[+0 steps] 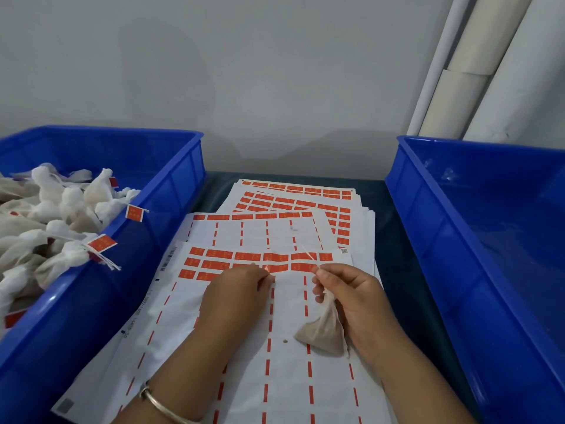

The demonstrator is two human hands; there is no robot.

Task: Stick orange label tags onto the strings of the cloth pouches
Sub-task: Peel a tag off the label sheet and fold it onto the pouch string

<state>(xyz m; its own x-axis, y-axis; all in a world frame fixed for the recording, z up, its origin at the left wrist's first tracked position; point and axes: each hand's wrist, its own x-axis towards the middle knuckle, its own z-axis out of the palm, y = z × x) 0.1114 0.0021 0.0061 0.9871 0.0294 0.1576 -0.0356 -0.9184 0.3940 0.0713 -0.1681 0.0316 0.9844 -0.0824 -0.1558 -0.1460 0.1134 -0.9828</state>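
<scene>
Pale grey wall [275,71] rises behind a dark table [394,240] spread with white paper sheets of orange label tags [260,332]. Blue plastic bins flank them — the left bin [171,185] heaped with tagged white pouches [55,215], the right bin [477,240] cut off by the frame. The left hand [238,289] lies knuckles-up on the top sheet, fingertips pinching at an orange tag [269,268]. The right hand [351,292] grips a small beige cloth pouch [324,328], its white string [308,254] pointing up — whether the tag is peeled free is hard to make out.
</scene>
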